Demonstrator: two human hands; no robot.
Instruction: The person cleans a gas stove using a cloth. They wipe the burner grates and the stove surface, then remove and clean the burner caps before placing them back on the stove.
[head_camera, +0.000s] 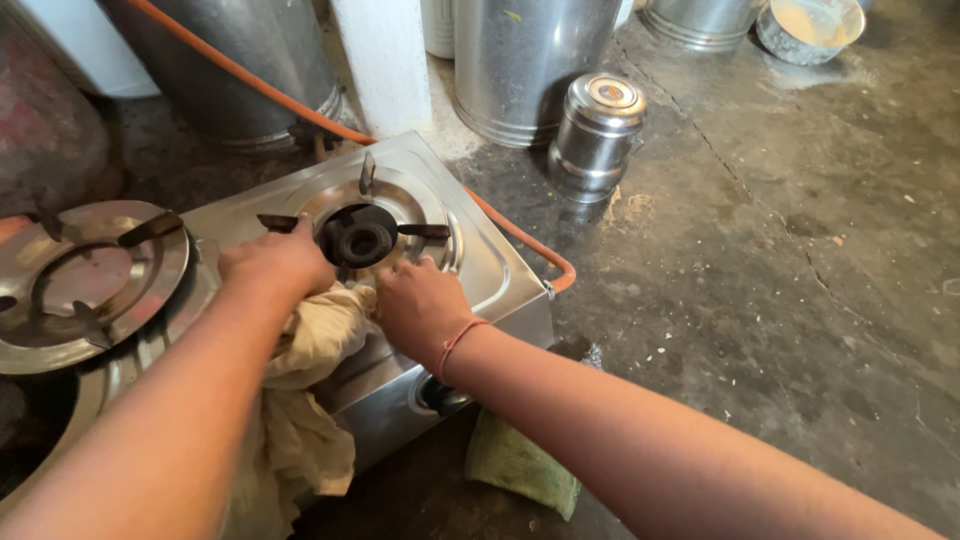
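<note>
The left hand is closing around a bunched cream-coloured cloth and pressing it against the top of a steel two-burner gas stove, just beside the black burner head. The cloth is trailing down from under that hand, over the stove's front edge and hanging in folds toward the floor. The right hand, with an orange thread around its wrist, is resting knuckles up on the stove top right next to the cloth, fingers curled and touching the metal near the burner ring; whether it is gripping anything I cannot tell. A loose pan support ring is lying over the stove's left side. An orange gas hose is running behind the stove and curving round its right corner. A small lidded steel canister is standing on the dark stone floor near taller steel drums, and a green rag is lying below the stove's front.
</note>
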